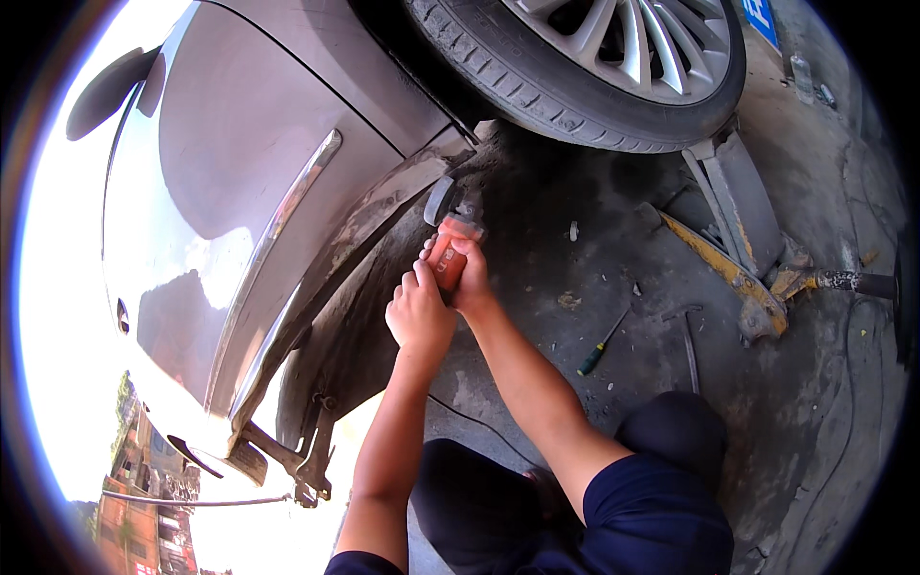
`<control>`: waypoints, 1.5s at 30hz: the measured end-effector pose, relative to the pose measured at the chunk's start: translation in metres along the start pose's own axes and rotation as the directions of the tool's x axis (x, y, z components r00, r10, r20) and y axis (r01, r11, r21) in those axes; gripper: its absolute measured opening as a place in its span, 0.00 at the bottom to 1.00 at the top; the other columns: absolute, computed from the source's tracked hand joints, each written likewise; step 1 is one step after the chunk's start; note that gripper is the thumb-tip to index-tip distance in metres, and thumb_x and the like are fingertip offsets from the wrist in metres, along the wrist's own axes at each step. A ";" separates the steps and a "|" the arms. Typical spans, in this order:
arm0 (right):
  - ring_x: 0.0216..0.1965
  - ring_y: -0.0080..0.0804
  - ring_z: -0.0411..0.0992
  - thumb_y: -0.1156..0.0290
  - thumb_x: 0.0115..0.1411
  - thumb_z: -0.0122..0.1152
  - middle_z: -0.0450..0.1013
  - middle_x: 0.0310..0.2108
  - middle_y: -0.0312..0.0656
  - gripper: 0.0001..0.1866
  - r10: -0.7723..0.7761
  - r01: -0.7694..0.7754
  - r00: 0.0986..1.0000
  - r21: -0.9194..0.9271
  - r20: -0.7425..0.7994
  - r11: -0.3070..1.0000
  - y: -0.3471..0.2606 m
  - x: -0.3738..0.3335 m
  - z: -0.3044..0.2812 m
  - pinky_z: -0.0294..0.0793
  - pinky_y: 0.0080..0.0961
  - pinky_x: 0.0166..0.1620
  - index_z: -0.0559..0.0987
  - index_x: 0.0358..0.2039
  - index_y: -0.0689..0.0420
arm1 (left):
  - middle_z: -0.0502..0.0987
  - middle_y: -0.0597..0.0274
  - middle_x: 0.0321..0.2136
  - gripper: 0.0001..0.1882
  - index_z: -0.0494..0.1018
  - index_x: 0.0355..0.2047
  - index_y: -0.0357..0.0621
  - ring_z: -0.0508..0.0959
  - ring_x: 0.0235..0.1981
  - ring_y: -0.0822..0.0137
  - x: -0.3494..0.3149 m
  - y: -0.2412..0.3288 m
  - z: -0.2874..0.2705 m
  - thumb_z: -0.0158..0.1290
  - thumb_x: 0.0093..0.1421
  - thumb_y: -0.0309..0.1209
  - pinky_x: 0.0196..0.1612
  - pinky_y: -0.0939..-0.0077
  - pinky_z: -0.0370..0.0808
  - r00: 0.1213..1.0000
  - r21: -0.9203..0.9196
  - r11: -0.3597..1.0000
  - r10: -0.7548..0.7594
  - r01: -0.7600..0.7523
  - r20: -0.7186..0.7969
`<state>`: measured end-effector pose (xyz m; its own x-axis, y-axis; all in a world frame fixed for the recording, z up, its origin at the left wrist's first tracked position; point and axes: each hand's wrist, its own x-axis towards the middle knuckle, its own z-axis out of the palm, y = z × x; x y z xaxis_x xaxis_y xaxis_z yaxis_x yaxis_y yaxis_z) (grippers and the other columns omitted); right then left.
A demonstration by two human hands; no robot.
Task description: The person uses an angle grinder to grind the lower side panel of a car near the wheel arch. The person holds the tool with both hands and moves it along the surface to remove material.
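Observation:
An orange-red angle grinder (448,263) is gripped in both hands, its grey round disc (440,200) at the lower edge of a silver-grey car (278,125). My left hand (419,310) wraps the grinder's body from the near left side. My right hand (471,278) closes round it from the right, the thumb lying near the head. Scraped, bare-looking patches show on the car's sill (412,182) beside the disc. Whether the disc touches the sill, I cannot tell. A dark cable (484,425) runs over the floor toward my knees.
The car's wheel (585,86) hangs over the work area. A yellow and grey jack (733,273) stands at right, another metal support (311,465) under the car at lower left. A screwdriver (602,347) and a hammer (689,350) lie on the floor; a plastic bottle (801,77) is far right.

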<state>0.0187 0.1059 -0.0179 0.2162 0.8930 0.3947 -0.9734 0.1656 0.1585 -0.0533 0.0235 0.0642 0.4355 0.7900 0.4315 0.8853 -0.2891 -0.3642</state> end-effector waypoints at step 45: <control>0.39 0.38 0.78 0.56 0.58 0.61 0.76 0.37 0.45 0.22 0.066 -0.063 0.998 -0.205 0.006 0.977 -0.037 -0.004 -0.016 0.80 0.36 0.47 0.74 0.46 0.58 | 0.79 0.52 0.41 0.36 0.66 0.54 0.38 0.83 0.42 0.51 -0.006 0.032 0.014 0.70 0.48 0.37 0.39 0.58 0.83 0.997 -0.167 0.983 -0.069 0.071 0.018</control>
<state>0.0528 0.1023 -0.0396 0.1518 0.8993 0.4101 -0.9801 0.1908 -0.0556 -0.0302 0.0172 0.0384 0.3708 0.8176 0.4405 0.9286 -0.3189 -0.1897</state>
